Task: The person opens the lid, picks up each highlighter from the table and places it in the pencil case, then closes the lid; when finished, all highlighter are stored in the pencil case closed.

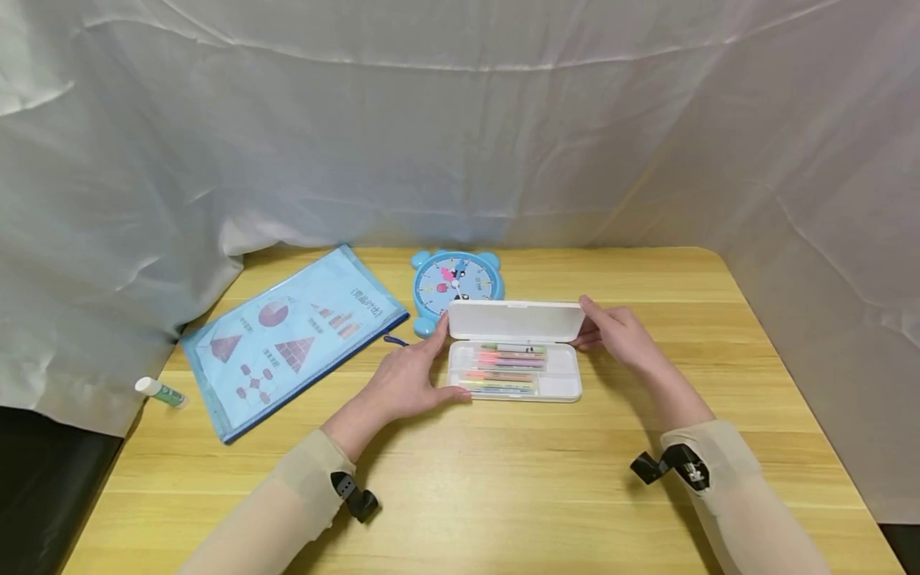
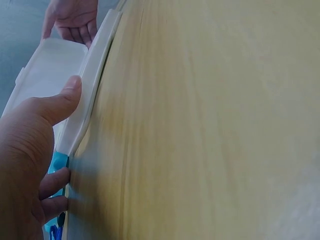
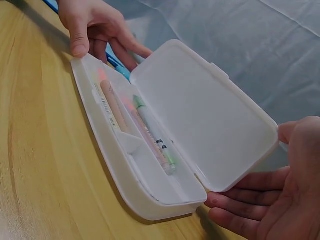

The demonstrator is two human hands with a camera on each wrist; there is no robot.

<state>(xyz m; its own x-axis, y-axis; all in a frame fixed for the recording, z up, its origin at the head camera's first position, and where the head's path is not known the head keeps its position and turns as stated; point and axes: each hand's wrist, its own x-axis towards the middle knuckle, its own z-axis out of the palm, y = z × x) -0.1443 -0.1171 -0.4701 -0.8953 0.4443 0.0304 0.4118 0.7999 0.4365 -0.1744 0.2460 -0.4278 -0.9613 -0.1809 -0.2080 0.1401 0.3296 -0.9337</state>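
Note:
A white plastic pencil case (image 1: 561,386) lies on the table with its lid (image 1: 513,322) raised at the back. Several pastel pens or highlighters (image 1: 506,362) lie inside in two groups, one with a green tip (image 3: 154,132). My left hand (image 1: 406,377) spans the case's left end, thumb on the front corner and index finger up at the lid's edge. At the other end my right hand (image 1: 620,337) holds the lid's corner, its thumb on the edge and its other fingers low beside the hinge.
Behind the case, a blue toy clock (image 1: 485,281) is partly covered by the lid. A light blue zip pouch (image 1: 287,339) with printed charts lies to the left. Beyond it lies a glue stick (image 1: 162,392). Grey cloth (image 1: 460,144) hangs along the table's back.

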